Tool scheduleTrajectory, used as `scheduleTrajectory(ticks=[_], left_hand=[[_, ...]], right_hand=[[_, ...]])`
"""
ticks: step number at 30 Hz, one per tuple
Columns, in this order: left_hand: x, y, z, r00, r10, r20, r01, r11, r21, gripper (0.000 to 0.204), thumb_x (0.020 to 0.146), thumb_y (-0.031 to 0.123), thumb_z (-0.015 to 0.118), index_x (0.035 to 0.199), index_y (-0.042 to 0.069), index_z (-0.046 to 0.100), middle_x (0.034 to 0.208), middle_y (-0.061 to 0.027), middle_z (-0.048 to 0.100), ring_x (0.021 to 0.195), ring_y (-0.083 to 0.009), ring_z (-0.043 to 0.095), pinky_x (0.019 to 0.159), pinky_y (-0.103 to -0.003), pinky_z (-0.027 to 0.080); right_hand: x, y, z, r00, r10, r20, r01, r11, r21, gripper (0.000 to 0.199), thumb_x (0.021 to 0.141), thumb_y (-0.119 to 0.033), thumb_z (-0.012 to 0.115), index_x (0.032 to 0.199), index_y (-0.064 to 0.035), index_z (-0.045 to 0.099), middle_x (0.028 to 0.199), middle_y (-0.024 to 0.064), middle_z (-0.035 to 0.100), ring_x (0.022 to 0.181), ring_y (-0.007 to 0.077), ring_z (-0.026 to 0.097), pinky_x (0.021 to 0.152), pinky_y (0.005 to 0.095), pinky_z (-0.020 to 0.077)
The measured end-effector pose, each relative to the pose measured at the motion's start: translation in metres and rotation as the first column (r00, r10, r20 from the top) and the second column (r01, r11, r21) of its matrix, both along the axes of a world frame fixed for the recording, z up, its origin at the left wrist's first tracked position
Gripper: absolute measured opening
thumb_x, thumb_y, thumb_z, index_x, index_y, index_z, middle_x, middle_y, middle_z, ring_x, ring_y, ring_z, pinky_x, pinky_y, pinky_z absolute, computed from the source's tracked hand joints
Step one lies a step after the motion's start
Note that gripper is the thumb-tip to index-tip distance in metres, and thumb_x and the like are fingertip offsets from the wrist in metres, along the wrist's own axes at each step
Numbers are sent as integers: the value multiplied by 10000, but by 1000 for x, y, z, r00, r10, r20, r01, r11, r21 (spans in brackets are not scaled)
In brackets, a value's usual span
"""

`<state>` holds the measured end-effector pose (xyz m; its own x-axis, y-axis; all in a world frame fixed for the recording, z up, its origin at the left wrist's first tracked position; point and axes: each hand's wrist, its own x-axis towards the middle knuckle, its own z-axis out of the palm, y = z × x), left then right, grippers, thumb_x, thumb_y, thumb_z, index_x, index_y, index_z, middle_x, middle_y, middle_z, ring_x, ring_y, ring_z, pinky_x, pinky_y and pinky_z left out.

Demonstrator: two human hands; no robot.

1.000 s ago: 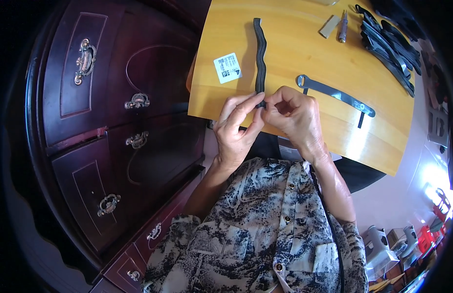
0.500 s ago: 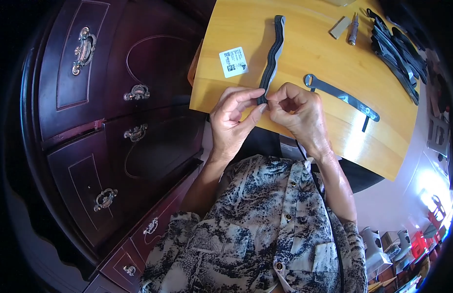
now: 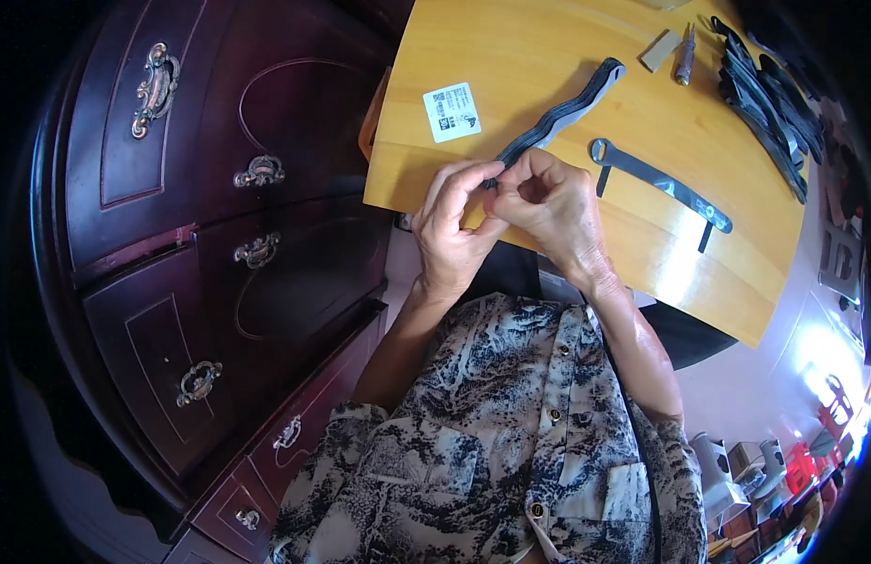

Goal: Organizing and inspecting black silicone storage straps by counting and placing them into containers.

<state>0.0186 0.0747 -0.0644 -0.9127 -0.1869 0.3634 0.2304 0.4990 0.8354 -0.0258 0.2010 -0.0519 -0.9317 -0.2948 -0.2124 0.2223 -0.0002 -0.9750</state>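
Black ribbed fabric strap with a pale grey face (image 3: pixel 555 118) is running obliquely away from the hands, to the right of the square white printed label (image 3: pixel 451 112), its near end sitting below and right of that label. From my remote seat I am watching the bare left hand (image 3: pixel 447 221) closing thumb and fingers on this end, while the bare right hand (image 3: pixel 558 211) is pinching the same spot, thumb and forefinger making a ring; overlapping fingertips are hiding the exact contact. To work this end well, I am favouring a light, steady left pinch, small right-hand motions, and layers kept flush without twisting. Along its length the strap is waving gently, dark lengthwise ridges showing beside the smoother grey, its far end rounding over. I am not able to tell whether that end is touching the yellow wooden table (image 3: pixel 539 47).
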Motion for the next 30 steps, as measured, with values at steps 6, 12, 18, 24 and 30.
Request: scheduleTrajectory(ticks=[6,12,18,24,30], left_hand=[[6,3,-1,995,96,11,-96,995,36,372,722,-125,662,1058,32,629,993,-67,640,911,-118,618,712,-239,519],[7,6,-1,990,12,140,-96,787,610,332,817,-122,596,1129,-12,573,1007,-50,619,922,-96,597,794,-213,484],[9,-1,3,977,-105,186,-58,707,705,280,873,-33,598,1149,-29,549,1075,-73,618,1005,-102,574,889,-231,456],[7,-1,5,973,-121,196,-55,703,709,245,894,22,616,1129,-45,588,1057,-85,632,960,-125,600,888,-263,470],[5,4,3,984,-84,158,-71,626,777,186,893,5,613,1072,-45,625,1036,-84,635,919,-124,613,838,-247,490]], right_hand=[[-7,-2,7,996,86,-16,-84,992,96,123,723,-40,680,683,12,576,598,30,575,580,35,499,524,222,440],[-15,4,-3,982,188,-10,-186,980,74,142,727,-48,696,685,3,570,606,14,566,602,39,505,558,238,457],[-18,6,8,973,222,-57,-216,971,101,130,721,-41,695,703,-1,573,621,15,575,613,53,517,575,244,469],[-26,14,10,958,287,-22,-287,958,16,122,720,-52,690,708,-3,579,630,7,571,629,60,514,589,241,464],[-27,15,8,955,290,-65,-287,957,42,175,753,-99,709,725,4,570,628,10,554,622,57,485,572,242,438]])
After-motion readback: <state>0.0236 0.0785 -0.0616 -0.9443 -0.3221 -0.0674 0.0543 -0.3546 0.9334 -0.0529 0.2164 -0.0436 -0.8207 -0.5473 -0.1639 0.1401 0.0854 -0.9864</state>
